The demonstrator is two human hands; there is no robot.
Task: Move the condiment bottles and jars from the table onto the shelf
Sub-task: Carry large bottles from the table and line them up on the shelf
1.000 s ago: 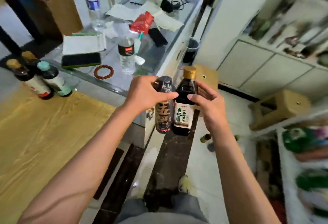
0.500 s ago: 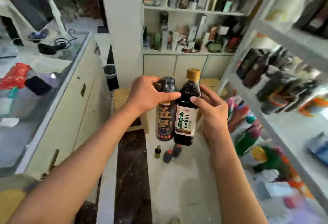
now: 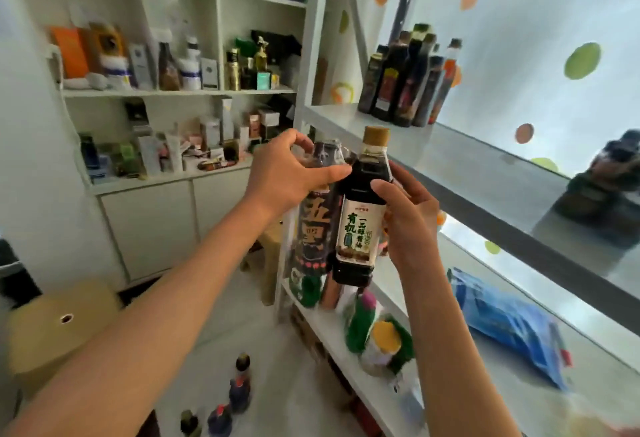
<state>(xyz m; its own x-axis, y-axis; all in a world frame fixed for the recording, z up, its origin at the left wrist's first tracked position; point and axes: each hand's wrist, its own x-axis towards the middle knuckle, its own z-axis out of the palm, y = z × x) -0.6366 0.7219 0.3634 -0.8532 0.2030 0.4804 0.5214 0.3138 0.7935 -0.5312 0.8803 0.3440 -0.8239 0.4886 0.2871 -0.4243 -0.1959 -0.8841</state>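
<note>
I hold two dark bottles upright side by side in front of a white shelf unit (image 3: 341, 116). My left hand (image 3: 287, 173) grips the neck of a dark-wrapped bottle with a black and orange label (image 3: 313, 235). My right hand (image 3: 408, 215) wraps the side of a soy sauce bottle with a gold cap and white label (image 3: 360, 215). Both bottles hang in the air just left of the shelf's front edge. A cluster of dark condiment bottles (image 3: 408, 80) stands on the upper shelf board, behind and above my hands.
A blue plastic packet (image 3: 509, 322) lies on the middle shelf board. Green and yellow-capped items (image 3: 377, 339) crowd the lower board. Small bottles (image 3: 239, 391) stand on the floor. A tan stool (image 3: 59, 325) sits lower left; a white cabinet of boxes (image 3: 173, 90) fills the back wall.
My view has swung right from the table and counter to face the shelf unit. Both hands kept their grips on the two bottles and raised them toward the shelf.
</note>
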